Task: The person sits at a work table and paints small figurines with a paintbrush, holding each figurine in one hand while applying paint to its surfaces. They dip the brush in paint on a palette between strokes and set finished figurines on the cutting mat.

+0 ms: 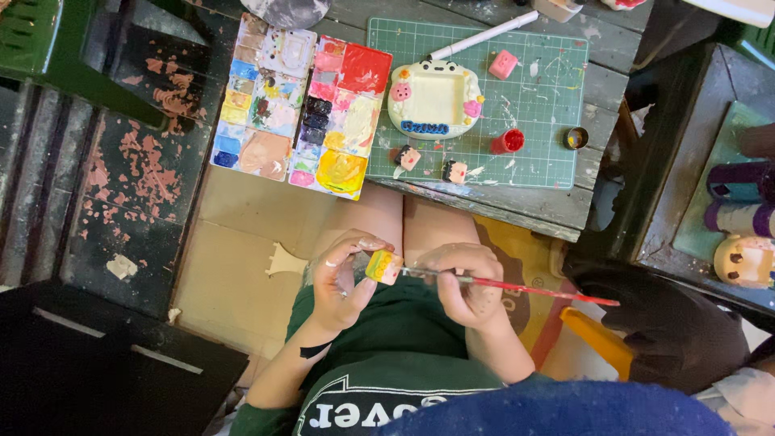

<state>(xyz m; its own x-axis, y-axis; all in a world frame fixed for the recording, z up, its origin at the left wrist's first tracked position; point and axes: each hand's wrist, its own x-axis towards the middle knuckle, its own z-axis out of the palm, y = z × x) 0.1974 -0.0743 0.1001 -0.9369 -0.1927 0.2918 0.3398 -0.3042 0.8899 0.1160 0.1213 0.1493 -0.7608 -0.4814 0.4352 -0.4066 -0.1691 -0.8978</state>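
I see no packages, labels, signs or screens around me here. The nearest thing to one is the white lettering across the chest of my dark green shirt (379, 408).

Brush tip hidden behind the right hand (464, 282); small figure (383, 266) partly covered by left fingers (343, 270); grey dish (286, 10) cut by the top edge.

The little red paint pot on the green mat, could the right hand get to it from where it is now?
Probably yes, but not right away. The right hand is busy holding a red paintbrush down in the lap. The red paint pot stands uncovered near the cutting mat's front edge, with nothing in between.
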